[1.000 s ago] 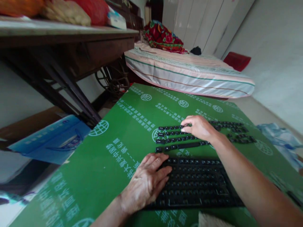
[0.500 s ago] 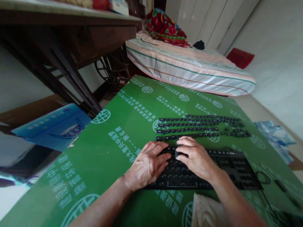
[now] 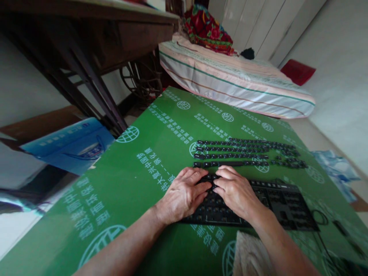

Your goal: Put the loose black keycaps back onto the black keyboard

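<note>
A black keyboard lies on the green table, many of its key positions bare of caps. My left hand rests over its left end, gripping there with bent fingers. My right hand is at the upper left of the keyboard, thumb and fingers pinched around a small black keycap, mostly hidden by the fingertips. Both hands' fingertips nearly meet. Beyond them, loose black keycaps lie in rows, a long space bar among them.
A beige cloth lies at the table's near edge. The keyboard cable curls at the right. A blue box stands left of the green table, below a dark sewing-machine table. A bed is behind.
The view has shifted slightly, moving the scene a little to the right. My right hand's fingers have closed in and sit lower on the keyboard; my left hand stays on it.
</note>
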`<state>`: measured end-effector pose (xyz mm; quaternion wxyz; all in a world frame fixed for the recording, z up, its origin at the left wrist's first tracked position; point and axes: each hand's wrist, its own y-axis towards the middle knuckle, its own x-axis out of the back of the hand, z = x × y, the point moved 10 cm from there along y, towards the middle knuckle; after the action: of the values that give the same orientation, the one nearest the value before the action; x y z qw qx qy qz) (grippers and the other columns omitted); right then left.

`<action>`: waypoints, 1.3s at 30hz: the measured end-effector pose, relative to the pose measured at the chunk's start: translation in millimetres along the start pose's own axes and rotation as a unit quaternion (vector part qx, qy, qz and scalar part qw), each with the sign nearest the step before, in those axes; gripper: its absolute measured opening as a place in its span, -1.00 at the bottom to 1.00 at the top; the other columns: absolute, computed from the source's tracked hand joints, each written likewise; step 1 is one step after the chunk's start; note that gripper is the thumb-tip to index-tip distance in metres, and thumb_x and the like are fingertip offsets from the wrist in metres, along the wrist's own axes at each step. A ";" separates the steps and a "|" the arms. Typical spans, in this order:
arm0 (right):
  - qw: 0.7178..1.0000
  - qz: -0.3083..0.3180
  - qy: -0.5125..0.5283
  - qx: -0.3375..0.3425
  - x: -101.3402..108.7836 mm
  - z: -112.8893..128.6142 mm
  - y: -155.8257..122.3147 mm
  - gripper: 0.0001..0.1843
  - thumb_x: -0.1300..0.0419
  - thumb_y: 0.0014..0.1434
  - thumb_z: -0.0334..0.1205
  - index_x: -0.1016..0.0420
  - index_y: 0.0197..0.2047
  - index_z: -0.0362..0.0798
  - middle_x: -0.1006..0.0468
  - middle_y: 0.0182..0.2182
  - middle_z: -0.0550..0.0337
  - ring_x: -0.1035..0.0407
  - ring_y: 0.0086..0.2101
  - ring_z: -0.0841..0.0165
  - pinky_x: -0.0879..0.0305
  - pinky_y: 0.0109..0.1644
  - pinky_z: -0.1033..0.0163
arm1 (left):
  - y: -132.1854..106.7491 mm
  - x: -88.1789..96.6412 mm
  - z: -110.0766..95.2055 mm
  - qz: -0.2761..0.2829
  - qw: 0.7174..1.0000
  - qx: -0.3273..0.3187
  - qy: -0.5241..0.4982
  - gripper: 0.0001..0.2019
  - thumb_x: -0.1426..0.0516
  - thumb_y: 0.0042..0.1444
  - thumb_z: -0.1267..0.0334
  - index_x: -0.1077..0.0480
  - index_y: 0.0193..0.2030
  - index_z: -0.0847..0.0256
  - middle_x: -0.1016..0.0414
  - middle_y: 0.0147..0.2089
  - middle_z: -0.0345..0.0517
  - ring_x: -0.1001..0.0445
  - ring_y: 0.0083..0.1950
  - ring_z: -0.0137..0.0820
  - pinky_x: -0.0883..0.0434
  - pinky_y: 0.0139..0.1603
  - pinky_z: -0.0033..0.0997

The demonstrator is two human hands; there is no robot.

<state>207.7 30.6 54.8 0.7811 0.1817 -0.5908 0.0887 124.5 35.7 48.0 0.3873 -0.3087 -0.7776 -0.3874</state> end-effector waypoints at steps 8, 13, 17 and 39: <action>1.000 0.001 -0.002 -0.019 1.2 -1.5 2.4 -0.92 -0.29 0.05 -0.42 -0.56 -0.45 -0.10 -0.53 -0.21 0.03 -0.35 -0.04 0.18 -0.38 0.07 0.09 | 0.0 -0.8 -1.4 -0.001 1.000 -0.004 0.014 -0.76 -0.03 0.25 0.29 -0.44 -0.01 0.18 -0.35 0.17 0.02 -0.29 0.20 -0.19 -0.24 0.23 -0.08; 0.999 0.022 0.004 -0.032 -0.7 -3.0 5.2 -0.88 -0.32 0.02 -0.43 -0.53 -0.50 -0.09 -0.53 -0.24 0.07 -0.35 -0.07 0.21 -0.38 0.03 0.11 | 1.6 1.8 -4.7 -0.003 0.999 -0.017 0.027 -0.73 -0.01 0.26 0.30 -0.42 0.04 0.16 -0.36 0.14 0.05 -0.29 0.19 -0.20 -0.27 0.20 -0.08; 0.999 0.020 0.008 -0.033 -1.0 -4.2 6.0 -0.89 -0.31 0.02 -0.45 -0.55 -0.47 -0.07 -0.53 -0.23 0.07 -0.35 -0.07 0.22 -0.38 0.02 0.13 | 3.0 2.2 -8.3 0.006 0.999 -0.027 0.042 -0.73 0.00 0.27 0.30 -0.42 0.03 0.13 -0.35 0.14 0.07 -0.30 0.17 -0.20 -0.28 0.16 -0.07; 0.988 -0.101 0.106 -0.037 2.2 -20.7 -15.8 -0.86 -0.23 0.12 -0.39 -0.61 -0.28 -0.03 -0.53 -0.11 0.05 -0.36 -0.02 0.21 -0.37 0.10 0.06 | 6.3 -1.0 -9.4 0.040 0.997 -0.022 0.060 -0.71 0.06 0.31 0.28 -0.40 0.05 0.09 -0.31 0.16 0.06 -0.26 0.19 -0.19 -0.26 0.17 -0.05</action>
<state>232.4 24.0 49.2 0.8507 0.2007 -0.4858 0.0060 133.4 30.8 53.3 0.4417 -0.3246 -0.7309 -0.4067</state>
